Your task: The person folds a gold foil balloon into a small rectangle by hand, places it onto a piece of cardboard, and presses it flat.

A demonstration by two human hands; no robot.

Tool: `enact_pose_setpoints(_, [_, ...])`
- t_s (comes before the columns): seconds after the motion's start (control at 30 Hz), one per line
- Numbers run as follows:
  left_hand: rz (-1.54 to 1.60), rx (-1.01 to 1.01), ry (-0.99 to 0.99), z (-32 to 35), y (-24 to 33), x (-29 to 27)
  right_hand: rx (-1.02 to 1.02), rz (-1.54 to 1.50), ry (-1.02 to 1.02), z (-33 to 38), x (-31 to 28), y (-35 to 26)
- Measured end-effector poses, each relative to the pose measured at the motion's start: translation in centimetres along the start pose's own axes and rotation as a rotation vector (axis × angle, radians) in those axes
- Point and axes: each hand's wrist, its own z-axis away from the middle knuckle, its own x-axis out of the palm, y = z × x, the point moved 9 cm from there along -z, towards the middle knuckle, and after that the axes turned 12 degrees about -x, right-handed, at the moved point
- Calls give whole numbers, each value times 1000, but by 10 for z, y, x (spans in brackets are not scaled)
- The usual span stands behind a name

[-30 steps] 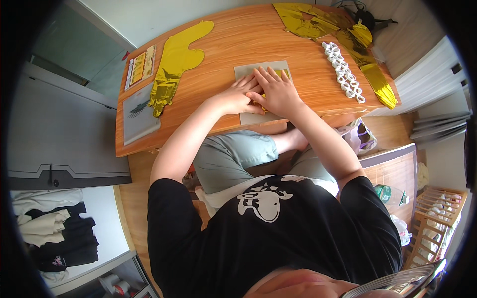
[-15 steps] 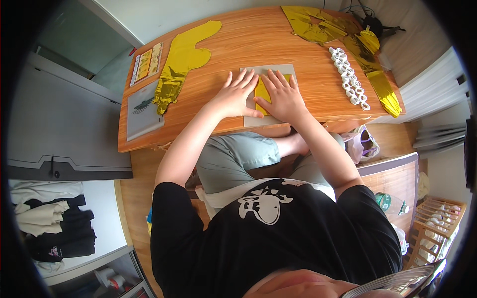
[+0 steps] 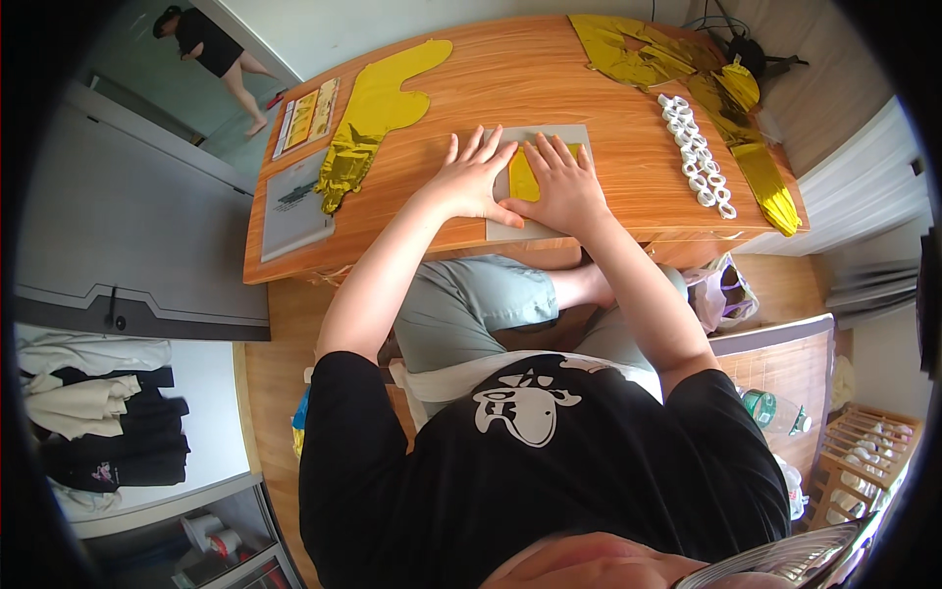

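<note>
Both palms lie flat over a grey board point(image 3: 507, 228) near the desk's front edge. A folded piece of shiny gold foil point(image 3: 522, 180) rests on that board, partly covered by my hands. My left hand point(image 3: 471, 182) has its fingers spread on the board's left side, its thumb reaching toward the other thumb. With fingers apart, my right hand point(image 3: 564, 189) presses over the right part of the foil. Left of them lies a flat gold foil balloon point(image 3: 388, 93), crumpled at its near end.
White rings in a chain point(image 3: 697, 157) lie on the right of the wooden desk point(image 3: 500, 69). More gold foil point(image 3: 638, 54) covers the back right corner. A clear packet point(image 3: 296, 211) and a printed card point(image 3: 306, 118) sit at left. A person point(image 3: 218, 59) walks beyond the doorway.
A person has come into view in the doorway at the upper left. The whole view has shifted slightly. My hands stay flat on the board, the thumbs a little closer together.
</note>
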Motion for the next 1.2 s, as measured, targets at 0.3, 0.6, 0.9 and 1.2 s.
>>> enact_pose_setpoints(0.3, [-139,-94,54,11,10,-32,-10,-3,28,-7,-6,-6])
enact_pose_setpoints(0.6, [1294,1037,1020,347,116,-212,-94,-2,79,-5,-17,-22])
enact_pose_setpoints(0.9, [1480,568,1827,474,84,-159,-3,-7,-41,0,-11,-20])
enact_pose_setpoints(1.2, [814,87,1504,348,-84,-195,2,5,7,-2,-11,-12])
